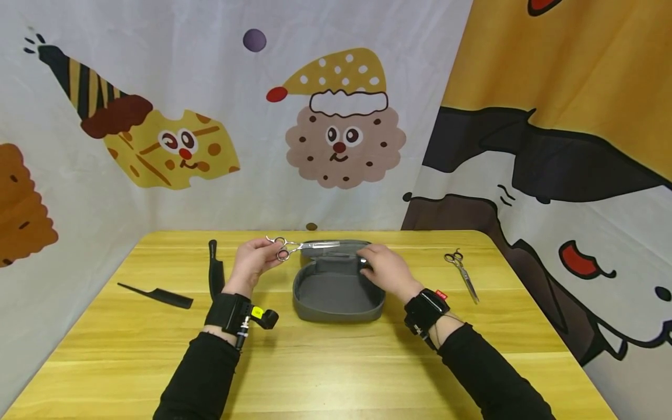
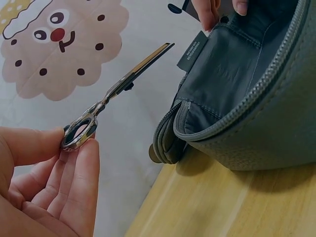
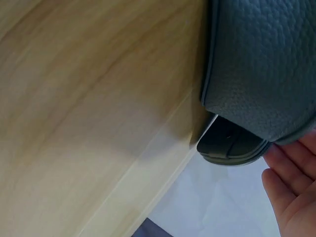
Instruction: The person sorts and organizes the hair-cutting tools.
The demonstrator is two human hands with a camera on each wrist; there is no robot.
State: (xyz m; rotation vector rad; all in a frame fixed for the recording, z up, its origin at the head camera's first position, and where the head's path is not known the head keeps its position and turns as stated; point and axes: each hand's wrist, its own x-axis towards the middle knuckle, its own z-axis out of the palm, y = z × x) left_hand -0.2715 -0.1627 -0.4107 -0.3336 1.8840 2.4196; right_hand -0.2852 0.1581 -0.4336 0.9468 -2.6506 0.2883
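Observation:
My left hand (image 1: 253, 262) pinches a pair of silver hair scissors (image 1: 320, 245) by the finger rings, the blades pointing right. In the left wrist view, the scissors (image 2: 104, 102) are held up beside a grey zippered case (image 2: 266, 128), between thumb and fingers. On the table, the case (image 1: 339, 315) stands with its lid folded back. At its back right corner my right hand (image 1: 388, 269) holds the rim, fingertips partly hidden. From the right wrist, the case's textured side (image 3: 266, 64) shows, with the right hand (image 3: 296, 187) against its lower corner.
A black tail comb (image 1: 157, 296) and a black handled comb (image 1: 216, 271) lie left of the left hand. Another pair of scissors (image 1: 463, 274) lies to the right. A printed cloth (image 1: 210, 70) hangs behind the wooden table (image 1: 325, 373).

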